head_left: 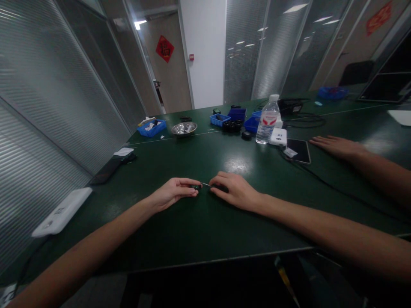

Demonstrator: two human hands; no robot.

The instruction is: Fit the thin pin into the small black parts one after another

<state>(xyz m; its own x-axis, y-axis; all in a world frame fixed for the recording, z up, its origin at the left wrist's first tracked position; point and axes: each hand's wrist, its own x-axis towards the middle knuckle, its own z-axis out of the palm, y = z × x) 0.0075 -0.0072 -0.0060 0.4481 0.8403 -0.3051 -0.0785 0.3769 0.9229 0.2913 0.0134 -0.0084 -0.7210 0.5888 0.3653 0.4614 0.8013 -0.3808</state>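
Observation:
My left hand (175,192) pinches a small dark piece with a bit of green on it (196,187) between thumb and fingers, just above the green table. Opposite it, my right hand (236,190) is closed around a tool with a dark handle (221,187). The tool's thin metal shaft (206,185) points left, its tip at or very near the small piece. Whether the tip touches it I cannot tell. My fingers partly cover both things, so the exact kind of each is hidden.
Another person's hand (340,147) lies flat at the right, near a dark tablet-like device (299,151). A water bottle (267,122), blue bins (220,119), and a metal bowl (184,129) stand farther back. A white device (62,212) lies at left; a cable (324,179) crosses the right.

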